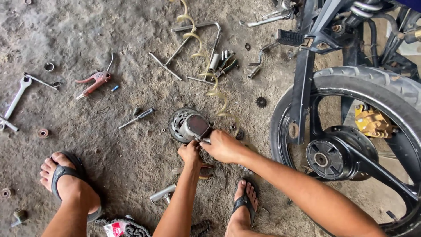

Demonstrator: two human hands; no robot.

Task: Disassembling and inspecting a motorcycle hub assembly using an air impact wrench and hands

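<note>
Both hands meet low on the concrete floor [109, 26], near its middle. The right hand [224, 146] is closed around the grip of a pneumatic impact wrench [195, 126], whose reddish body points toward a toothed sprocket [177, 124] lying flat on the floor. The left hand [190, 153] is curled just beside the right, touching it; what its fingers pinch is hidden beneath the tool. A coiled yellow air hose [206, 61] runs from the wrench toward the floor's far edge, crossing an L-shaped wrench [197, 33] and a cluster of sockets [221, 61].

Likely hazards: the sprocket, unclamped, could spin or kick under torque and catch the left fingers, which sit close to its teeth. Feet in open sandals, left foot [66, 180] and right foot [243, 204], flank the work unprotected. Small washers and a screwdriver [138, 117] lie loose nearby and could roll underfoot. The motorcycle rear wheel [351, 145] stands near the right forearm, limiting room to recoil.
</note>
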